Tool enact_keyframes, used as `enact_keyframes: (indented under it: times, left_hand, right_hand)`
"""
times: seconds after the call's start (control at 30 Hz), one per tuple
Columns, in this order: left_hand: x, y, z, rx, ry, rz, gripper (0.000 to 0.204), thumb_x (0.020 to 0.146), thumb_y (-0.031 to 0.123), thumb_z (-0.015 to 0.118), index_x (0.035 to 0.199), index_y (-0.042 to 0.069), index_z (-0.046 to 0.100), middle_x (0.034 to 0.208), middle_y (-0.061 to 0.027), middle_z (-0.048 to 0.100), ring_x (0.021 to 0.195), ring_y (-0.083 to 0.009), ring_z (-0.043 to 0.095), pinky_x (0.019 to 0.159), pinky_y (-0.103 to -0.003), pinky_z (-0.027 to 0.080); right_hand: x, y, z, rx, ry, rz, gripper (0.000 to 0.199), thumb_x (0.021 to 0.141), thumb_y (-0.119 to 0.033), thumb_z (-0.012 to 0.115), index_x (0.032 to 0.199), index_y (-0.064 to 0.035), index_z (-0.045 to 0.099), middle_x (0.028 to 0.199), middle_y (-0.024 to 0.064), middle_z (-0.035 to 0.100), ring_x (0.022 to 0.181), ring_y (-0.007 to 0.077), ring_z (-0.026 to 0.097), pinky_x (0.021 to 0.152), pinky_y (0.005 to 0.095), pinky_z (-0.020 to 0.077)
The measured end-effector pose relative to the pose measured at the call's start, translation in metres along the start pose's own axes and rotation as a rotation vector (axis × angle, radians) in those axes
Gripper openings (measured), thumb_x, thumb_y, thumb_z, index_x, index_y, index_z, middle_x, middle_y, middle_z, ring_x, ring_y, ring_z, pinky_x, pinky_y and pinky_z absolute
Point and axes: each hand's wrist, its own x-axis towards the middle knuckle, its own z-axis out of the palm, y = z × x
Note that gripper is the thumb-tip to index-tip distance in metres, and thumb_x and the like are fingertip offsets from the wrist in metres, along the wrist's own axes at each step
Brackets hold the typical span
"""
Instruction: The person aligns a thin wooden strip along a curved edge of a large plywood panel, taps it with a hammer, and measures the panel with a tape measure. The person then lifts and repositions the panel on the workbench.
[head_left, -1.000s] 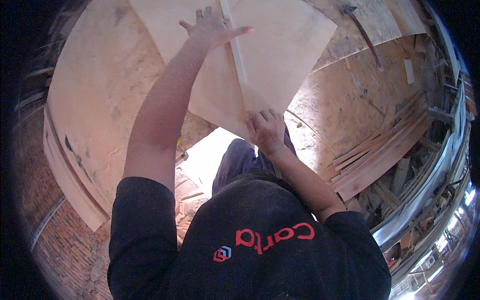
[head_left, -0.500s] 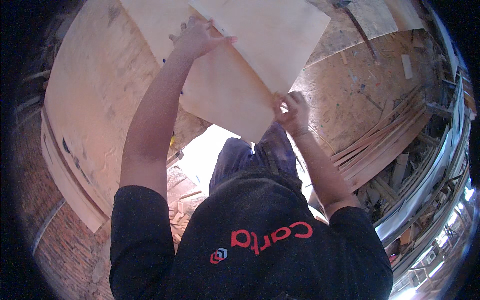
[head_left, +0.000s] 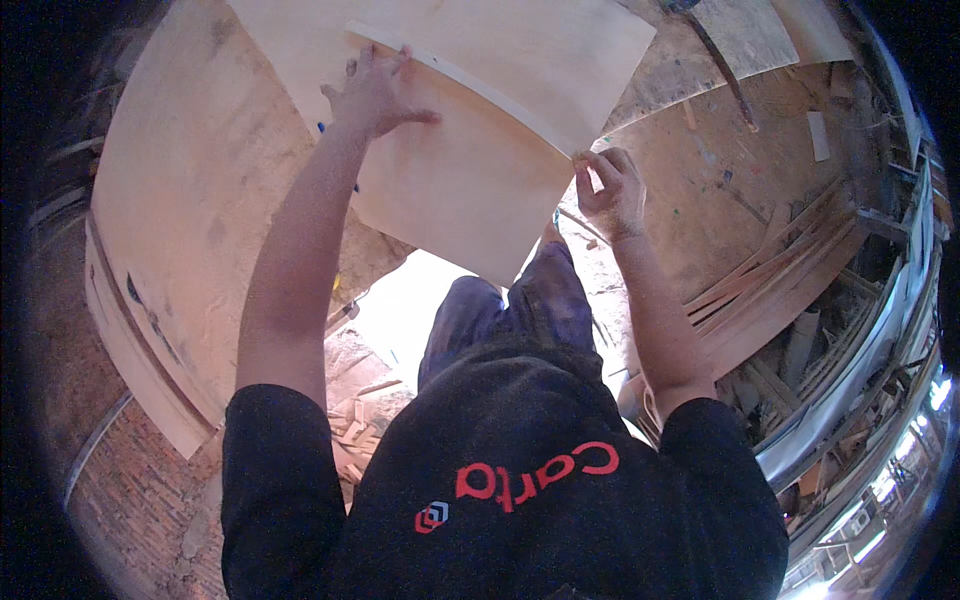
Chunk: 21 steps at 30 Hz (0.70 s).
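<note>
A pale square plywood panel point(head_left: 460, 185) lies tilted in front of me, one corner pointing down toward my legs. My left hand point(head_left: 375, 95) is stretched out on its far edge, fingers spread and curled over the rim. My right hand point(head_left: 605, 190) pinches the panel's right corner between thumb and fingers. The panel rests on top of a larger pale plywood sheet point(head_left: 540, 50).
A big curved plywood sheet point(head_left: 180, 210) covers the left side, with stacked sheet edges point(head_left: 140, 350) below it. Thin wood strips point(head_left: 780, 290) pile up at the right beside metal rails point(head_left: 860, 400). Wood offcuts point(head_left: 355, 420) lie on the floor by my legs.
The panel has turned and slid toward the right. My right hand moved right and up along its edge to the corner. My left hand stayed on the far edge.
</note>
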Motion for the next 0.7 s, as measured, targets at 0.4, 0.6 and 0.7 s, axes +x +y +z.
enact_keyframes:
  times: [0.4,0.6,0.7]
  left_hand:
    - [0.025,0.024,-0.045,-0.217,-0.099,-0.118,0.111,0.067,0.097,0.052,0.146,0.019,0.056,0.170,-0.0173,0.015,0.156,-0.0397,0.013,0.112,-0.083,0.004]
    - [0.015,0.039,-0.051,-0.196,-0.025,-0.182,0.106,0.073,0.095,0.050,0.155,0.029,0.046,0.171,-0.0133,0.013,0.157,-0.0369,0.012,0.111,-0.084,0.004]
    - [-0.021,0.040,-0.036,-0.322,0.419,-0.216,0.096,0.080,0.089,0.049,0.154,0.027,0.047,0.171,-0.0145,0.012,0.157,-0.0366,0.014,0.112,-0.083,0.005]
  right_hand:
    - [-0.053,-0.093,0.034,-0.032,-0.208,-0.169,0.020,0.082,-0.022,0.079,0.099,-0.0131,0.074,0.085,0.0060,0.063,0.076,0.0259,0.064,0.066,0.0393,0.0540]
    - [-0.006,-0.072,-0.004,-0.088,-0.472,-0.399,0.033,0.079,-0.029,0.082,0.107,-0.0138,0.074,0.090,0.0047,0.063,0.086,0.0248,0.062,0.073,0.0408,0.0511]
    - [0.050,-0.060,-0.007,0.070,-0.518,-0.664,0.043,0.078,-0.034,0.083,0.117,-0.0189,0.073,0.112,0.0043,0.066,0.107,0.0271,0.061,0.089,0.0463,0.0480]
